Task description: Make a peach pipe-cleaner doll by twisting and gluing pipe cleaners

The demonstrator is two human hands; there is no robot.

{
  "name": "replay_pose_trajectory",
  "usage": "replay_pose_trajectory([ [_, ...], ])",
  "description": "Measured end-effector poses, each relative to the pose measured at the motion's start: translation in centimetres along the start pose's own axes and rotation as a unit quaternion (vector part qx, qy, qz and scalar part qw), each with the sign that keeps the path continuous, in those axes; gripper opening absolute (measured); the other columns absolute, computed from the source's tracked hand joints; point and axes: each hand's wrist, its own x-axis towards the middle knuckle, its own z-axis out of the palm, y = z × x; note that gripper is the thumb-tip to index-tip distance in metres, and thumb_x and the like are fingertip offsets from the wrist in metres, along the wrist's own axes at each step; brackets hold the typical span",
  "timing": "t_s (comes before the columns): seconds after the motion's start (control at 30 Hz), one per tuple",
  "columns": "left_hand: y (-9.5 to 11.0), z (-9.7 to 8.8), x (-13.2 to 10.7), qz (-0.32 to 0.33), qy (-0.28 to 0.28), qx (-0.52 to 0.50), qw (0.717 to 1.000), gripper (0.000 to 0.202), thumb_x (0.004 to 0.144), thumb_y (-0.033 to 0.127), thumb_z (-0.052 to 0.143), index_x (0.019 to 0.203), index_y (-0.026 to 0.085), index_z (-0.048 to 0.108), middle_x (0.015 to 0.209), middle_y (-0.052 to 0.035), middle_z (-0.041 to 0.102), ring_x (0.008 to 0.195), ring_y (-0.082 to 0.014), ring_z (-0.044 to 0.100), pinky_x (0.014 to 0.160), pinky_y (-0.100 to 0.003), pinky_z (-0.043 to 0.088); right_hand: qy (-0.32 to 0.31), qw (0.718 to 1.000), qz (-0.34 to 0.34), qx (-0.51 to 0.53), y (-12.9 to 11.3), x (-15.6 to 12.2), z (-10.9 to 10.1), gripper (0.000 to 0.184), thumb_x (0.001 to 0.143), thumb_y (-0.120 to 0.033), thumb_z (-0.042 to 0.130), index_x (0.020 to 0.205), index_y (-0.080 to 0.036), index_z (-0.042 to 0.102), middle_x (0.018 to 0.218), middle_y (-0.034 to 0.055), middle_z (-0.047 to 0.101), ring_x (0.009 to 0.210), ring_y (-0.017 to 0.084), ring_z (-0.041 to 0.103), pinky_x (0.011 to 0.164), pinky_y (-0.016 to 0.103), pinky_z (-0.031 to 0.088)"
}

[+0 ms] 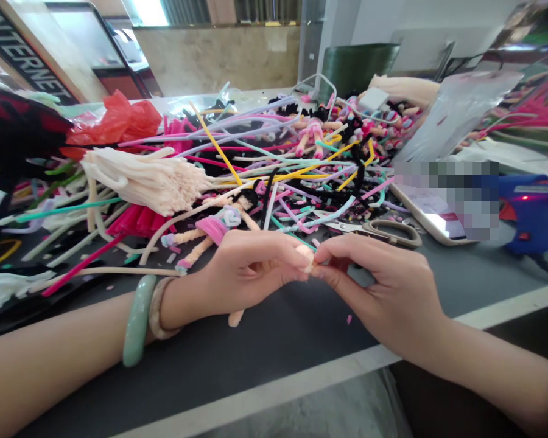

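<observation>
My left hand [242,264] pinches a small pale-peach pipe-cleaner piece [305,258], bunched into a rounded shape, between thumb and forefinger. The fingertips of my right hand [388,283] close on the right side of the same piece; its exact form is mostly hidden by fingers. Just behind my left hand lies a pipe-cleaner doll [212,230] with peach limbs and a pink and lilac body. A peach pipe-cleaner end [235,317] shows below my left hand. Beyond my right hand rest scissors [393,231] with grey-brown handles.
A cream pipe-cleaner bundle [141,179] lies at left, beside magenta ones [139,220]. Mixed cut stems and small dolls [311,135] heap across the back. At right are a phone [432,213] and a blue glue gun [532,213] with its red light lit.
</observation>
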Motion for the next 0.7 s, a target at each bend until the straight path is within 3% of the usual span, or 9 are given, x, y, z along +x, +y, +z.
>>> replay_pose_trajectory([
  [0.13, 0.04, 0.05, -0.02, 0.011, 0.003, -0.006, 1.000, 0.027, 0.078, -0.003, 0.065, 0.097, 0.015, 0.068, 0.092, -0.0079, 0.073, 0.070, -0.0089, 0.070, 0.051, -0.009, 0.053, 0.005, 1.000, 0.001, 0.000, -0.03, 0.09, -0.10, 0.014, 0.079, -0.004, 0.067, 0.085, -0.017, 0.066, 0.076, -0.0038, 0.068, 0.066, 0.005, 0.061, 0.067, 0.014, 0.046],
  [0.27, -0.08, 0.07, 0.11, 0.027, 0.000, -0.008, 1.000, 0.026, 0.077, -0.004, 0.065, 0.097, 0.012, 0.068, 0.088, -0.0092, 0.073, 0.072, -0.0113, 0.070, 0.056, -0.013, 0.055, 0.014, 1.000, 0.012, -0.002, -0.22, 0.20, -0.20, 0.013, 0.077, -0.006, 0.069, 0.082, -0.017, 0.067, 0.069, -0.0058, 0.067, 0.058, 0.004, 0.058, 0.062, 0.013, 0.046],
  [0.47, 0.01, -0.02, 0.23, 0.025, -0.006, 0.010, 1.000, 0.022, 0.078, -0.002, 0.065, 0.095, 0.013, 0.069, 0.089, -0.0106, 0.073, 0.079, -0.0136, 0.070, 0.064, -0.017, 0.058, 0.010, 0.999, 0.047, 0.023, -0.48, 0.25, -0.22, 0.011, 0.077, -0.009, 0.070, 0.080, -0.019, 0.068, 0.065, -0.0072, 0.067, 0.055, 0.005, 0.057, 0.057, 0.016, 0.045],
  [0.7, 0.17, -0.05, 0.37, 0.026, -0.004, 0.014, 1.000, 0.023, 0.080, 0.001, 0.065, 0.096, 0.017, 0.068, 0.089, -0.0072, 0.074, 0.074, -0.0111, 0.070, 0.061, -0.014, 0.058, -0.017, 0.990, 0.108, 0.084, -0.39, 0.28, -0.28, 0.005, 0.080, -0.017, 0.069, 0.080, -0.022, 0.069, 0.069, -0.0043, 0.070, 0.057, 0.010, 0.061, 0.055, 0.022, 0.048],
])
